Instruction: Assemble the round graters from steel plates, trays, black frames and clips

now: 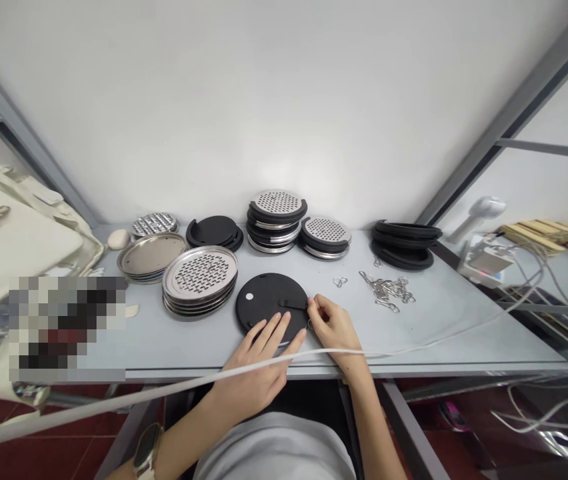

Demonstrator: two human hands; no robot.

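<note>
Flat on the grey table (414, 333), near its front edge, lies a round black disc (270, 303) with a matte face and a small white dot. Its short black tab (291, 303) runs left to right, ending at the disc's right rim. The left hand (259, 363) rests on the disc's near edge, fingers spread and flat. The right hand (331, 327) pinches thumb and forefinger together at the tab's end, on something too small to tell. Behind stand shiny perforated metal trays (200, 275) and a loose pile of wire hooks (387, 291).

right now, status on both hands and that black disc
Left hand flat on black disc. Right hand pinching at disc's edge tab. White cable crosses both wrists.
</note>
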